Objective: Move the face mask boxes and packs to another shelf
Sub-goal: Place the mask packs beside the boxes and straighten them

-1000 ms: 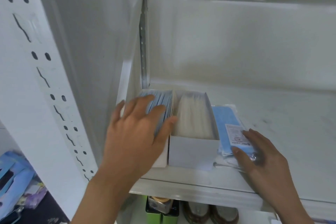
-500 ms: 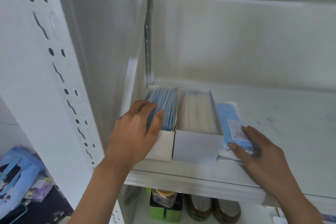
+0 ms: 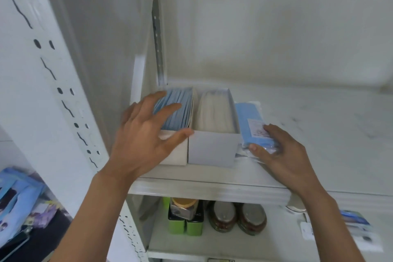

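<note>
Two open white boxes stand side by side at the left end of a white metal shelf (image 3: 212,189). The left box (image 3: 176,112) holds blue face masks on edge, the right box (image 3: 212,149) holds white ones. Beside them lies a flat clear pack of blue masks (image 3: 248,117) with a white label. My left hand (image 3: 146,134) is spread over the near end of the blue-mask box, thumb at its front rim, slightly blurred. My right hand (image 3: 282,153) grips the near end of the pack, fingers on top and thumb at its front edge.
The shelf's side wall and a perforated upright post (image 3: 42,70) stand close on the left. The shelf below holds green tins (image 3: 185,225), dark lidded jars (image 3: 251,219) and a packet (image 3: 357,223) at the right. Blue packs (image 3: 12,198) lie low at far left.
My left hand went from lying over the blue-mask box to gripping its left side, and now lies spread on top again. My right hand stayed on the pack.
</note>
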Tool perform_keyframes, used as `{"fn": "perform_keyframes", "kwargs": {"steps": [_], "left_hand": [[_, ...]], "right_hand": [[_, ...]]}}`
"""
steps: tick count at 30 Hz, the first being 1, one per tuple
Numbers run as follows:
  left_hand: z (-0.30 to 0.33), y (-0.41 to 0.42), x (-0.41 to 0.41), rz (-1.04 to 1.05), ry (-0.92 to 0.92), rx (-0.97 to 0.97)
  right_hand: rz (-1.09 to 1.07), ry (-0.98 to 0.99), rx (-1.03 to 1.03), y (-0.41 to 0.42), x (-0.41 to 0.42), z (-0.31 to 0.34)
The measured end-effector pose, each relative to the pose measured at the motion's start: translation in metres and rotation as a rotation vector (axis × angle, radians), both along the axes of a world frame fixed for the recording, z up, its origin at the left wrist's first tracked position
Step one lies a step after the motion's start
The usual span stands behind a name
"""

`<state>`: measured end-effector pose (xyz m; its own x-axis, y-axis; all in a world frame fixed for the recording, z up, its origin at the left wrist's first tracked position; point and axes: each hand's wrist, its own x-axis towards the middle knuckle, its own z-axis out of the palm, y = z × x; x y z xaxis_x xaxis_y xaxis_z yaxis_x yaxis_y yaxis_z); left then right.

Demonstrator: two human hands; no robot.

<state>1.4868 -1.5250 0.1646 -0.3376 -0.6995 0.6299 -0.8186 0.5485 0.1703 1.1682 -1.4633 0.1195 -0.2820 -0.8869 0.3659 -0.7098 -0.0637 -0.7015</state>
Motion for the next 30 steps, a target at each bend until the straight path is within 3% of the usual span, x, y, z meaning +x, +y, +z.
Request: {"fn": "perform_keyframes", "kwargs": {"steps": [5,11,17,30], "left_hand": [[-0.004,0.005,-0.002,-0.026,-0.143,-0.017],[-0.01,0.0,-0.002,0.037,-0.162,-0.066],[-0.009,0.001,-0.004,0.078,-0.216,-0.083],[-0.004,0.001,0.002,0.044,-0.293,-0.014]], "right_hand": [[-0.014,-0.137,-0.026,0.008,-0.004,-0.001],[0.02,-0.188,-0.114,0.013,-0.009,-0.005],[0.013,0.063,-0.096,-0.003,-0.012,-0.02],[-0.057,0.093,-0.011,-0.005,-0.007,-0.02]]}}
